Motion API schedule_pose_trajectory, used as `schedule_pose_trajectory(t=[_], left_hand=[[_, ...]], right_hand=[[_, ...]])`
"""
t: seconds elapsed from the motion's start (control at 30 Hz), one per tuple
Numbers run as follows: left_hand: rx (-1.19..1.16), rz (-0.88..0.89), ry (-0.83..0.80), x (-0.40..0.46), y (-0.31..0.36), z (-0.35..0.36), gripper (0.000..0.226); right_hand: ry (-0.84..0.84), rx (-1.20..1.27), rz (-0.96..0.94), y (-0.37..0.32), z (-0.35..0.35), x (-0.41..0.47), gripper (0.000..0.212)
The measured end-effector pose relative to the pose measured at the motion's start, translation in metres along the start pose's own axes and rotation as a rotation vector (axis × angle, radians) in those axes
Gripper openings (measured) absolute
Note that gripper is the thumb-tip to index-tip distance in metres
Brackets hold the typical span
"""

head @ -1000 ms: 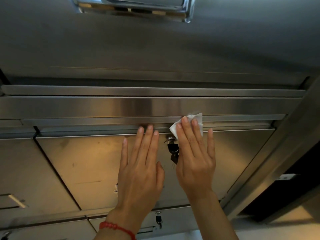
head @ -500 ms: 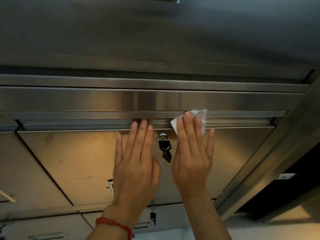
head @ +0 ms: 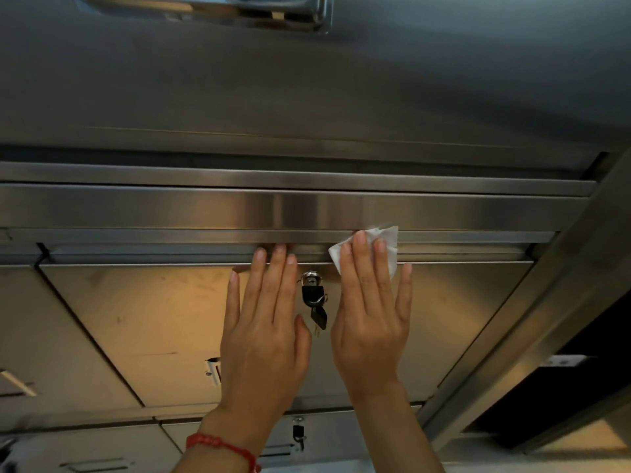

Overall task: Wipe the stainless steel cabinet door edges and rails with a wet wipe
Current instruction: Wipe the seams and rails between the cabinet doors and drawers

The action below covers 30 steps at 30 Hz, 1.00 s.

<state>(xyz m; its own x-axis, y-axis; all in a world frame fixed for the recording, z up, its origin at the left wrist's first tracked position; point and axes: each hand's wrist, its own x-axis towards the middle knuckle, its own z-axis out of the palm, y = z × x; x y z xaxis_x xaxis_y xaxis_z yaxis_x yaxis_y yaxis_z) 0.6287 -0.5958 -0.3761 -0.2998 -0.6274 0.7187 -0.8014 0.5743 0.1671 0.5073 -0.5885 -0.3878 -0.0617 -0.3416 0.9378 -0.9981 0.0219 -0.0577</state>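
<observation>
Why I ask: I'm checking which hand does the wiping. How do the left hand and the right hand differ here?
The right hand presses a white wipe against the rail; the left hand touches the metal bare. The left hand wears a red bracelet at the wrist; the right wrist is bare. The right hand lies right of the hanging keys, the left hand left of them. Both are flat, fingers straight, pointing up at the rail.

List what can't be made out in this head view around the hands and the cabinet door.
- Most of the wet wipe: hidden under the right hand.
- The door surface beneath the left hand: covered by it.
- The handle on the door: half hidden behind the left hand.
- The fitting at the top: cut off by the frame edge.
- The lower lock: too small and blurred.
</observation>
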Motion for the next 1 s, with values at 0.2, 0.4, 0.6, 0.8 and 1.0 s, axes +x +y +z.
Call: schedule_pose_trajectory(t=[0.2, 0.4, 0.6, 0.8, 1.0], left_hand=[[0.023, 0.008, -0.032, 0.001, -0.002, -0.005, 0.057], [0.039, 0.018, -0.047, 0.001, -0.002, -0.008, 0.055], [0.044, 0.016, -0.046, 0.001, -0.002, -0.010, 0.055], [0.021, -0.011, -0.045, -0.003, 0.002, -0.007, 0.057], [0.029, -0.006, -0.061, -0.011, 0.003, -0.003, 0.058]], right_hand=[[-0.005, -0.025, 0.021, 0.007, -0.003, 0.000, 0.035], [-0.021, 0.005, -0.044, 0.007, -0.002, 0.000, 0.035], [0.001, -0.005, 0.030, 0.011, -0.006, 0.001, 0.034], [-0.012, -0.028, -0.012, 0.019, -0.008, 0.001, 0.034], [-0.014, 0.018, -0.012, 0.012, -0.008, 0.002, 0.034]])
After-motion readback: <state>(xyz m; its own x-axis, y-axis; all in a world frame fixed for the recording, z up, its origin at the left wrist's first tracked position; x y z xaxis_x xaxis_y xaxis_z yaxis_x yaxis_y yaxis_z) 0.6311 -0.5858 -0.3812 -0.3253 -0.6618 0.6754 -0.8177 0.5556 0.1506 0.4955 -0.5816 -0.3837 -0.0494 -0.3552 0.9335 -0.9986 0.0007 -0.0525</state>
